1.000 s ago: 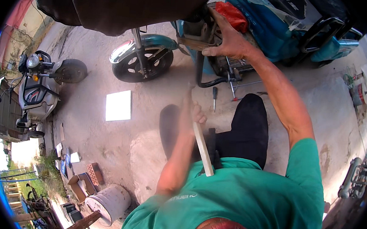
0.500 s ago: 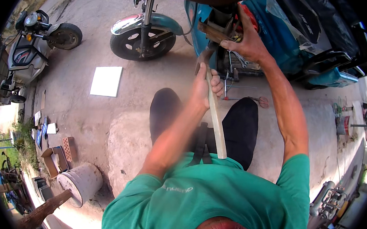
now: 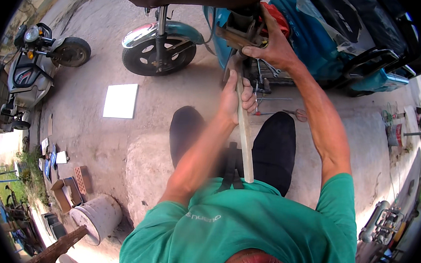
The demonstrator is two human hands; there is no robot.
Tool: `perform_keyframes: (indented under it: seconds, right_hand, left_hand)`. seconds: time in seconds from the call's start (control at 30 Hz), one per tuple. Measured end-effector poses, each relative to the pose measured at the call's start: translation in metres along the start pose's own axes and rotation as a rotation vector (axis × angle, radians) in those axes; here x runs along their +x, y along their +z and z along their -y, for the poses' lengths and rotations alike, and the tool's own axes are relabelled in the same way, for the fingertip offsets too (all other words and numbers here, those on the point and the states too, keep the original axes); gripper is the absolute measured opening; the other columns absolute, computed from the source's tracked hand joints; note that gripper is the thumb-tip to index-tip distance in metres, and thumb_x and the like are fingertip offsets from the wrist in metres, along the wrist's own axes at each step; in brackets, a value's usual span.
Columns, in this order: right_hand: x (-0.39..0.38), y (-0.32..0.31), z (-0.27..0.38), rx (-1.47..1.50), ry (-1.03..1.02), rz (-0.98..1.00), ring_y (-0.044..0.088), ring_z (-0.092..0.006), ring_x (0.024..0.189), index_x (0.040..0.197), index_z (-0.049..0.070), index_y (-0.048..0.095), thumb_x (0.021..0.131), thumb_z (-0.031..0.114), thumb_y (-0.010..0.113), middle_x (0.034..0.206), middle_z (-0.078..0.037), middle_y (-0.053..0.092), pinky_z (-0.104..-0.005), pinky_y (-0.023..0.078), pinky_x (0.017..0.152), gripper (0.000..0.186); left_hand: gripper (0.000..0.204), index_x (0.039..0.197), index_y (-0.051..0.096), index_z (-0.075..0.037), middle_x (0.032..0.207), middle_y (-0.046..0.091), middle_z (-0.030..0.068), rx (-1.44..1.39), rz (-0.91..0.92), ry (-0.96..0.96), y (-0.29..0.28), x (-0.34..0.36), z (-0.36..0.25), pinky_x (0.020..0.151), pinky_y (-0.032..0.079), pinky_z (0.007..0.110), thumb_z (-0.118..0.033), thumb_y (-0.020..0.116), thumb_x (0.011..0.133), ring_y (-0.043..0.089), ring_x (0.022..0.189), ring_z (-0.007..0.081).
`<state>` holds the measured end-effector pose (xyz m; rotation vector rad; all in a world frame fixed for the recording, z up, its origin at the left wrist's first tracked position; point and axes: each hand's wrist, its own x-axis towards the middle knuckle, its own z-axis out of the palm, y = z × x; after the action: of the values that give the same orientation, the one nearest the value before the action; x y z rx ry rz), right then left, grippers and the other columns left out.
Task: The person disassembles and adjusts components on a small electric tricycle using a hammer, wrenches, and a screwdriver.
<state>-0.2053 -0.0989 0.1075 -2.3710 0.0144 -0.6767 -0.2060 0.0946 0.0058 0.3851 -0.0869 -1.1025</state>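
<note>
My left hand (image 3: 236, 97) grips the pale wooden handle of a hammer (image 3: 245, 134), whose head points up toward the underside of a teal scooter (image 3: 295, 35). My right hand (image 3: 270, 50) is clamped on a brownish metal part (image 3: 236, 35) of the scooter's frame, just above the hammer head. A red cover sits right behind that hand. I am crouched, my dark trouser knees below both hands.
The scooter's front wheel (image 3: 159, 54) stands at upper centre. A white tile (image 3: 120, 100) lies on the concrete to the left. A second scooter (image 3: 29, 65) is parked far left. A screwdriver and pliers (image 3: 292, 113) lie by my right knee. A white bucket (image 3: 98, 216) and bricks sit lower left.
My left hand has carried the hammer up from near my knees to the scooter's frame. My right hand has stayed on the frame part. The view has tilted closer to the scooter.
</note>
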Motion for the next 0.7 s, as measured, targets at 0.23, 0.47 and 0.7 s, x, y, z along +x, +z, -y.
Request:
perform_keyframes:
  seconds: [0.23,0.47,0.7]
  right_hand:
    - [-0.001,0.0,0.002,0.073,0.02,0.0,0.024,-0.0366,0.155,0.166,0.012,0.015,0.063,0.061,0.09,0.167,-0.021,0.024,-0.0476,0.023,0.128,0.137]
    - [-0.001,0.011,0.006,0.374,0.11,-0.097,0.031,-0.0391,0.152,0.163,0.005,0.018,0.065,0.058,0.091,0.162,-0.024,0.031,-0.0464,0.025,0.127,0.133]
    - [0.017,0.029,0.026,0.22,0.108,-0.237,0.061,-0.0291,0.125,0.147,0.001,0.043,0.07,0.038,0.091,0.133,-0.018,0.061,-0.0387,0.045,0.114,0.098]
  left_hand:
    - [0.049,0.092,0.054,-0.015,0.061,0.042,-0.0016,0.019,-0.279,-0.066,-0.059,-0.033,0.012,0.046,0.03,0.03,-0.06,0.04,0.107,0.036,0.047,0.0135]
    - [0.049,0.088,0.053,-0.015,0.062,0.043,-0.0027,0.033,-0.585,-0.082,-0.139,-0.049,0.024,0.048,0.032,0.029,-0.059,0.041,0.107,0.039,0.05,0.0137]
    - [0.04,0.1,0.055,-0.015,0.056,0.037,-0.0033,0.095,-0.689,-0.157,-0.182,-0.059,0.043,0.041,0.035,0.028,-0.055,0.058,0.098,0.042,0.043,0.0129]
